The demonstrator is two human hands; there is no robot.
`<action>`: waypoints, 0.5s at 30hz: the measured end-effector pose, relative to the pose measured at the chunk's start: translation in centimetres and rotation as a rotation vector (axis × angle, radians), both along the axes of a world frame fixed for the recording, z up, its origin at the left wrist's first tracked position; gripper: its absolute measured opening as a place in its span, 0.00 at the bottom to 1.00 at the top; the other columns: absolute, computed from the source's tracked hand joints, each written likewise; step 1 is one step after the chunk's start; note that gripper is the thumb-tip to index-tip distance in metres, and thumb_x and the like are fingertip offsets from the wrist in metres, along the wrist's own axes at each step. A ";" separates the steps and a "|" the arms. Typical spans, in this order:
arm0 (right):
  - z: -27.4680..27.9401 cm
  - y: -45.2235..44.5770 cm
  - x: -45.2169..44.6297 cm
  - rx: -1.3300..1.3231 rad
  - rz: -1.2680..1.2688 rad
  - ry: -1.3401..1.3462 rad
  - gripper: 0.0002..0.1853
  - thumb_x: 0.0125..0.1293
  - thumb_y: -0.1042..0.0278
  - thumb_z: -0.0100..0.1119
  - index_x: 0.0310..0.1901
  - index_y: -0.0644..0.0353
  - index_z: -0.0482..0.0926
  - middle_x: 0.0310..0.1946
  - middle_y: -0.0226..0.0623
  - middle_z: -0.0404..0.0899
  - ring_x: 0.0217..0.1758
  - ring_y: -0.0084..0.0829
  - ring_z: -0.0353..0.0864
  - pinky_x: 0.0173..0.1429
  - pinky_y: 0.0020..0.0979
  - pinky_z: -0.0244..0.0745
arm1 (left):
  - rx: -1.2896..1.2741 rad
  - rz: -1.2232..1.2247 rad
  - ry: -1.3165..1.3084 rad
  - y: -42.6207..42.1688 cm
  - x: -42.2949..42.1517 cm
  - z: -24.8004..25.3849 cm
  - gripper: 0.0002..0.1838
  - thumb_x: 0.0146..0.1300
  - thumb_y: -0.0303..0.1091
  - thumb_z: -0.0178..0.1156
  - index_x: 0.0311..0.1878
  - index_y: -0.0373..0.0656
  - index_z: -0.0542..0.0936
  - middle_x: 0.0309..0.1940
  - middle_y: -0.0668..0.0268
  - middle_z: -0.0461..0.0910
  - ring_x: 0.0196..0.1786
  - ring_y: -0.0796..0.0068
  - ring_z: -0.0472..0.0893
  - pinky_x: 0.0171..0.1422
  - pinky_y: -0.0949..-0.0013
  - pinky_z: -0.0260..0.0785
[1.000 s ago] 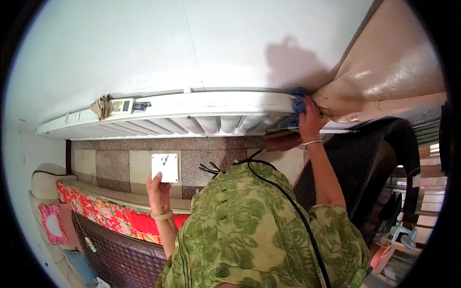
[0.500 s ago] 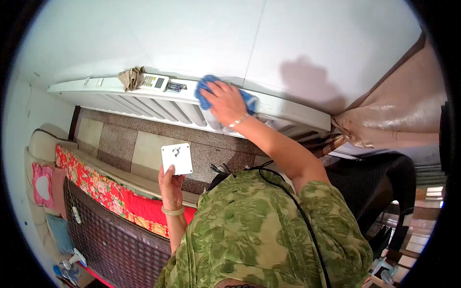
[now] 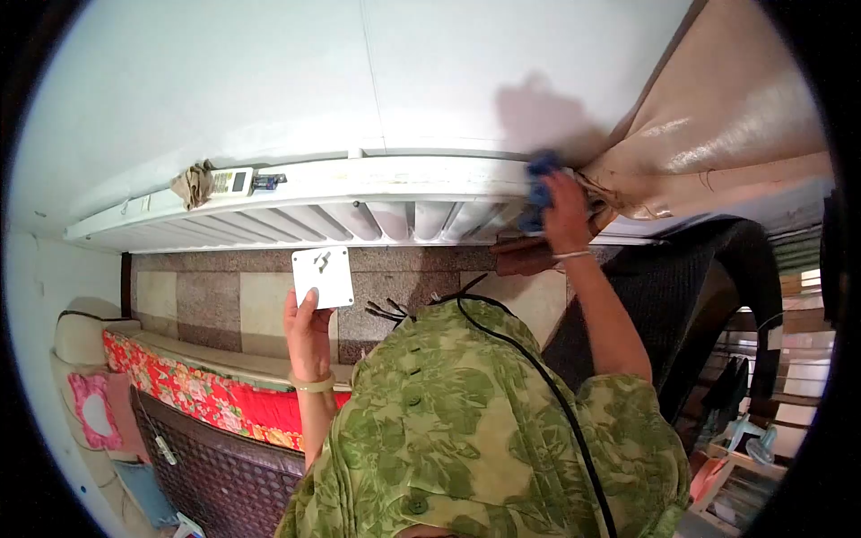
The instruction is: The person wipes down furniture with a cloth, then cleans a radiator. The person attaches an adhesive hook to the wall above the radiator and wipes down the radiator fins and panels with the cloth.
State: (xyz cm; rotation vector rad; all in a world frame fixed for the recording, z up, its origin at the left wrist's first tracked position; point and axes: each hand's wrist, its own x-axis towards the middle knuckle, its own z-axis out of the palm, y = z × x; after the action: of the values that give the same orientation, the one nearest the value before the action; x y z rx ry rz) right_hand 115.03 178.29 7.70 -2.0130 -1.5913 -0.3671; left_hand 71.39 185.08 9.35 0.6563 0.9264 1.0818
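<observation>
My right hand [image 3: 567,215] is closed on a blue cloth [image 3: 541,169] at the right end of the white radiator [image 3: 413,177], close to the tan curtain. Part of the cloth hangs over the radiator's front edge. Lower and to the left, my left hand [image 3: 309,339] grips a white square plate [image 3: 334,287] by its lower edge, thumb on its face. The plate has small corner holes and a keyhole-like mark in its middle. It is held up in front of the radiator, over the tiled floor.
On the radiator's left part lie a crumpled brown cloth [image 3: 191,185], a white remote control [image 3: 232,183] and some small dark batteries [image 3: 268,182]. A tan curtain [image 3: 717,134] hangs at right above a black chair [image 3: 664,278]. A couch with red floral fabric [image 3: 197,386] stands at lower left.
My right hand has slid the blue cloth rightward along the radiator top to its end by the curtain. The view has shifted right; my left hand still holds the plate.
</observation>
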 end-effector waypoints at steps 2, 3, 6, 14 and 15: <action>-0.7 -1.4 2.0 0.029 -0.071 0.035 0.26 0.47 0.82 0.53 0.52 0.58 0.77 0.56 0.44 0.76 0.62 0.47 0.71 0.68 0.46 0.64 | 0.026 -0.002 -0.020 0.3 1.3 -0.1 0.17 0.66 0.33 0.59 0.57 0.41 0.74 0.45 0.68 0.81 0.44 0.78 0.80 0.49 0.73 0.73; -1.3 -1.8 2.8 0.044 -0.138 0.079 0.26 0.47 0.82 0.54 0.52 0.59 0.77 0.56 0.44 0.76 0.61 0.47 0.71 0.68 0.46 0.63 | 0.011 -0.001 -0.008 0.2 1.8 -0.4 0.17 0.66 0.33 0.60 0.57 0.42 0.74 0.45 0.68 0.81 0.44 0.78 0.80 0.49 0.73 0.73; -2.2 0.5 -2.0 0.126 -0.087 0.020 0.25 0.46 0.81 0.55 0.51 0.60 0.77 0.54 0.45 0.76 0.61 0.47 0.71 0.69 0.46 0.61 | 0.002 -0.095 0.066 0.7 4.0 0.3 0.19 0.65 0.34 0.60 0.58 0.42 0.75 0.47 0.68 0.81 0.46 0.78 0.80 0.50 0.72 0.72; -1.0 -3.2 -2.7 0.097 -0.080 0.218 0.25 0.49 0.81 0.55 0.54 0.63 0.75 0.56 0.44 0.73 0.62 0.47 0.68 0.67 0.44 0.62 | 0.213 -0.348 0.331 4.7 15.9 4.2 0.22 0.61 0.37 0.65 0.57 0.40 0.72 0.44 0.66 0.80 0.44 0.78 0.77 0.47 0.71 0.69; -1.6 -4.7 -1.8 0.082 -0.163 0.267 0.24 0.52 0.79 0.55 0.54 0.63 0.75 0.54 0.46 0.73 0.59 0.49 0.69 0.65 0.46 0.63 | 0.196 -0.372 0.268 4.5 17.7 4.3 0.22 0.62 0.37 0.65 0.56 0.40 0.72 0.45 0.66 0.80 0.44 0.77 0.77 0.47 0.70 0.69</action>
State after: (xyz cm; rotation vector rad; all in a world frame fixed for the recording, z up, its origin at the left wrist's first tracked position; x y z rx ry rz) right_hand 113.25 173.56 6.07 -2.0382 -1.2363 -0.2087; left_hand 89.05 189.63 13.61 1.1092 0.8862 0.7669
